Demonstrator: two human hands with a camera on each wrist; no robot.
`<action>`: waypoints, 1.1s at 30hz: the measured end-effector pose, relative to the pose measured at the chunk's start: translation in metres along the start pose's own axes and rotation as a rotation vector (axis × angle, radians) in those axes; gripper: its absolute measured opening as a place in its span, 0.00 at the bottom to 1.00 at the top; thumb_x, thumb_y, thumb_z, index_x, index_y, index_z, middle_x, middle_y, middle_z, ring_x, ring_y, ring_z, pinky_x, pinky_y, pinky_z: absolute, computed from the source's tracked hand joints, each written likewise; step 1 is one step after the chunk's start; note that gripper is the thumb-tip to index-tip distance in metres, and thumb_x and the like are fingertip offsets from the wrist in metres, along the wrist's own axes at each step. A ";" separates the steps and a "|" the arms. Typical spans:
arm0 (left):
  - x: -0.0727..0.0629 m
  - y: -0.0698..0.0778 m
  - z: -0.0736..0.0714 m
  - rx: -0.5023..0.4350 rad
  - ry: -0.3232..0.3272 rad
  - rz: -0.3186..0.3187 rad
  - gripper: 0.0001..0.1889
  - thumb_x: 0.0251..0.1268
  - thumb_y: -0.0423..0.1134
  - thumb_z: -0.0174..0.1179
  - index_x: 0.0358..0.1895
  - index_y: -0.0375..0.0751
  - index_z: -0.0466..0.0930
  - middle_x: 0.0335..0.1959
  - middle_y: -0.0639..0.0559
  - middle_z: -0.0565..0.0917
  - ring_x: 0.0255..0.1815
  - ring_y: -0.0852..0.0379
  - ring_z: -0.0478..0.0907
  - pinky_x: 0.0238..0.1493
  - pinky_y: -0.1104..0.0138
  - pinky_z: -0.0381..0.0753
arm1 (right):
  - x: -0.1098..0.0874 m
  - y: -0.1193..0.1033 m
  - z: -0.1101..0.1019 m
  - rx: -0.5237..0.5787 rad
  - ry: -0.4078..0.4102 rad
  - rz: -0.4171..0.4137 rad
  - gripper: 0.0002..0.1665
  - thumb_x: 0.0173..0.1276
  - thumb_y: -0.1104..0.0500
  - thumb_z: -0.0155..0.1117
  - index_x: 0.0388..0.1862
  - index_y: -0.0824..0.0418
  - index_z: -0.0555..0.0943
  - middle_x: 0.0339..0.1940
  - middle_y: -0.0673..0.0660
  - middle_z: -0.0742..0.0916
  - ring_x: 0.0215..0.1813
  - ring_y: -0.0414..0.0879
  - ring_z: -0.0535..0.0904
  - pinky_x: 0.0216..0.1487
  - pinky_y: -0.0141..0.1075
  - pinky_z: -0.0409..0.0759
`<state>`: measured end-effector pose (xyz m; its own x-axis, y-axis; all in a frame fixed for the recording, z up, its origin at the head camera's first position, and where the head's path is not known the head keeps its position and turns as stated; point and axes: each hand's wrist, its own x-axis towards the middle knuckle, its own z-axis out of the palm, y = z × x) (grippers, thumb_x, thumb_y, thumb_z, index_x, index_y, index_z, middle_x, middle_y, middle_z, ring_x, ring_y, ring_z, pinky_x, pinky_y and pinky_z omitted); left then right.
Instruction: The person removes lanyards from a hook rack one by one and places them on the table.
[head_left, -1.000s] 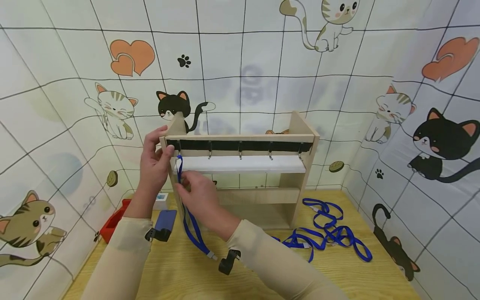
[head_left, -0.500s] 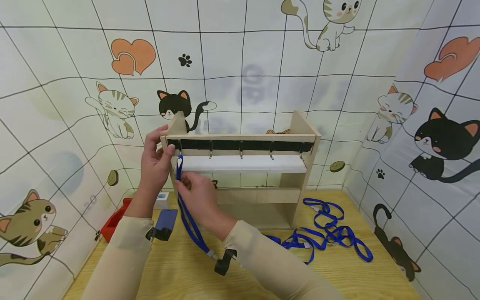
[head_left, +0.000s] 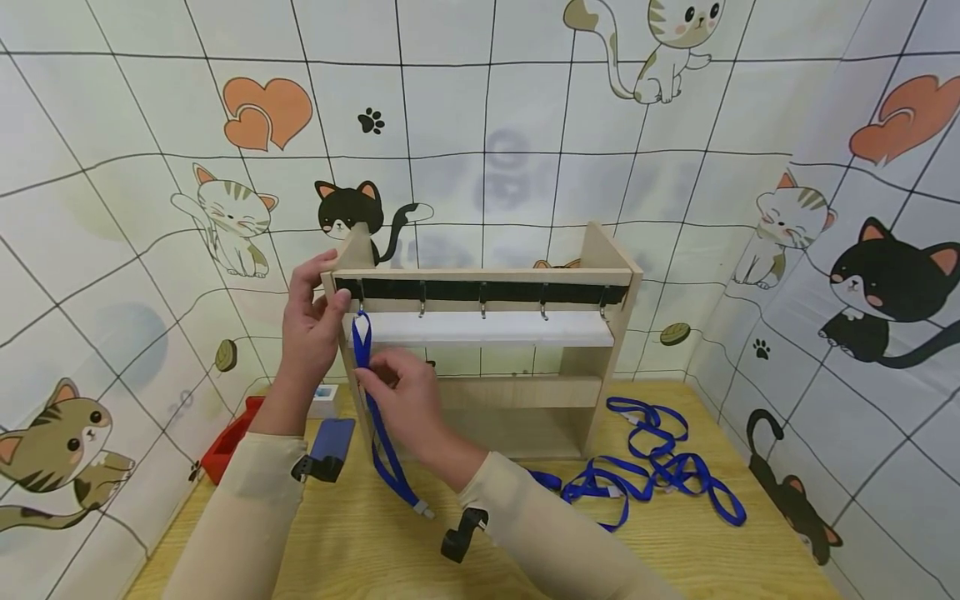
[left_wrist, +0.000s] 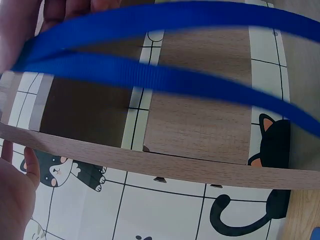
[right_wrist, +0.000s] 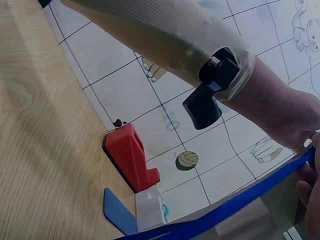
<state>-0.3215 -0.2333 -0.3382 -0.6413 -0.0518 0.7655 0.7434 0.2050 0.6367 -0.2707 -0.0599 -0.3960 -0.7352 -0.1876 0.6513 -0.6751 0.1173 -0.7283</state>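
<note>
In the head view a blue lanyard hangs from the leftmost hook of a small wooden rack, its top loop spread a little. My right hand pinches the strap below that loop. The metal-looking end of the lanyard dangles free above the table. My left hand grips the rack's left side panel, thumb at the front beside the hook; its fingertips are partly hidden behind the panel. Two lengths of the blue strap cross the left wrist view, blurred. In the right wrist view the strap runs down from my fingers.
Several more hooks line the black strip to the right. More blue lanyards lie tangled on the table. A red container, a blue card-like piece and a small white box stand at left. Patterned walls enclose the table.
My right hand has slid slightly down along the lanyard, and more of the strap shows above its fingers. My left hand stays on the rack.
</note>
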 end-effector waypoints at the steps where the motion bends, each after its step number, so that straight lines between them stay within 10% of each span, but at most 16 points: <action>1: 0.000 0.000 0.000 0.000 -0.001 0.001 0.23 0.86 0.32 0.60 0.78 0.42 0.70 0.83 0.55 0.70 0.81 0.48 0.67 0.71 0.57 0.75 | -0.001 0.000 -0.002 0.015 0.003 0.002 0.04 0.79 0.58 0.74 0.42 0.58 0.91 0.38 0.49 0.89 0.37 0.36 0.83 0.38 0.30 0.84; 33: 0.000 -0.006 -0.001 0.002 -0.002 -0.019 0.23 0.86 0.36 0.60 0.78 0.45 0.71 0.83 0.57 0.70 0.81 0.48 0.67 0.74 0.51 0.73 | 0.014 -0.057 -0.086 0.013 0.026 -0.143 0.03 0.77 0.62 0.76 0.43 0.62 0.92 0.37 0.50 0.92 0.35 0.41 0.86 0.38 0.35 0.85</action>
<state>-0.3251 -0.2356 -0.3419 -0.6557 -0.0537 0.7531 0.7308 0.2056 0.6509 -0.2476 0.0149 -0.3265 -0.6328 -0.1766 0.7539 -0.7726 0.0787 -0.6300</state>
